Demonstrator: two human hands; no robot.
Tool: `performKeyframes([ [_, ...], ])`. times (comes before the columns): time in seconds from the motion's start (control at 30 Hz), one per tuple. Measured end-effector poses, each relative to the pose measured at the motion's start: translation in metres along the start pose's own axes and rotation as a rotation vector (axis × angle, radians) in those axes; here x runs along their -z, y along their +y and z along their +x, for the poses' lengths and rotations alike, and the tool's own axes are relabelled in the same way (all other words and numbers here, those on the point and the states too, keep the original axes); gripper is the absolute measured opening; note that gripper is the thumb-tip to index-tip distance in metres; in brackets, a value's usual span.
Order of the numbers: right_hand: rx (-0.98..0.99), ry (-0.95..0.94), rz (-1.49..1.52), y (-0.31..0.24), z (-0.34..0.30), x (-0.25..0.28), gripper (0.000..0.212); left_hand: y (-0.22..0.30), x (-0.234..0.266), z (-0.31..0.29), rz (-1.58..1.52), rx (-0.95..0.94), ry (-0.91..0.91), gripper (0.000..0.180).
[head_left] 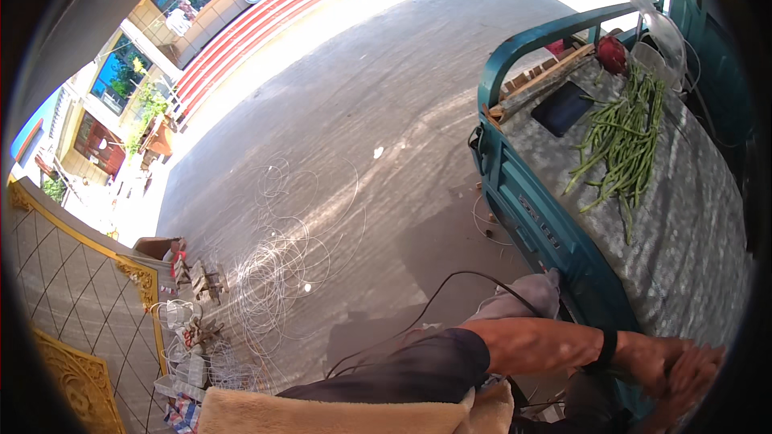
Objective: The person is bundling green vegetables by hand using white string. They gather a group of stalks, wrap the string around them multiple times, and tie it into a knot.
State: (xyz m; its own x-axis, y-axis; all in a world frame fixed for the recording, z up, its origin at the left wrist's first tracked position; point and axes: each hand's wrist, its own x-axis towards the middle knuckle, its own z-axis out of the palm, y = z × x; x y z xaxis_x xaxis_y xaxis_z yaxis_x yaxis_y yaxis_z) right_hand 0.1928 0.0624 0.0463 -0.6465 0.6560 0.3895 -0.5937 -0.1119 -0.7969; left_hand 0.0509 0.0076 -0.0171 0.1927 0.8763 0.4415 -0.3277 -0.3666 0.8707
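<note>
Over the lower right corner of the cart bed, my left hand (pixel 648 363) and my right hand (pixel 698 376) are close together and overlap. Their fingers look curled and are slightly blurred; anything between them is hidden. A black band (pixel 603 350) circles my left wrist. Farther up, a loose bunch of long green beans (pixel 623 141) lies on the grey mottled cover (pixel 683 233). Beside it rests a dark flat phone or tablet (pixel 561 108). A red roundish object (pixel 611 55) and a clear plastic bag (pixel 655 40) are at the far end.
The teal metal cart side (pixel 555 241) rises along the bed's left edge. Tangled pale wire (pixel 277 281) covers part of the concrete, with clutter (pixel 193 337) at left. A dark cable (pixel 434 297) arcs near my arm. Plush beige fabric (pixel 338 414) fills the lower edge.
</note>
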Motion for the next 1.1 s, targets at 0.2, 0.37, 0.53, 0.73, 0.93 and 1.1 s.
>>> performKeyframes([
  [0.2, 0.026, 0.071, 0.055, 0.044, 0.031, -0.055, 0.036, 0.033, 0.031, -0.034, 0.061, 0.052, 0.073, 0.04],
  [0.37, -0.026, 0.286, -0.025, 0.037, 0.036, -0.028, 0.041, 0.044, 0.013, -0.011, 0.115, 0.301, 0.218, 0.028],
  [0.53, -0.087, 0.321, 0.076, 0.039, 0.03, -0.019, 0.045, 0.047, 0.017, -0.008, 0.151, 0.534, 0.161, 0.029],
  [0.73, -0.044, 0.318, 0.134, 0.042, 0.031, -0.024, 0.046, 0.061, 0.026, -0.014, 0.353, 0.62, 0.102, 0.036],
  [0.93, -0.042, 0.248, 0.208, 0.036, 0.032, -0.015, 0.048, 0.054, 0.022, -0.019, 0.299, 0.519, 0.098, 0.034],
  [1.1, -0.058, 0.212, 0.214, 0.034, 0.032, -0.012, 0.051, 0.051, 0.022, -0.018, 0.181, 0.587, 0.077, 0.027],
])
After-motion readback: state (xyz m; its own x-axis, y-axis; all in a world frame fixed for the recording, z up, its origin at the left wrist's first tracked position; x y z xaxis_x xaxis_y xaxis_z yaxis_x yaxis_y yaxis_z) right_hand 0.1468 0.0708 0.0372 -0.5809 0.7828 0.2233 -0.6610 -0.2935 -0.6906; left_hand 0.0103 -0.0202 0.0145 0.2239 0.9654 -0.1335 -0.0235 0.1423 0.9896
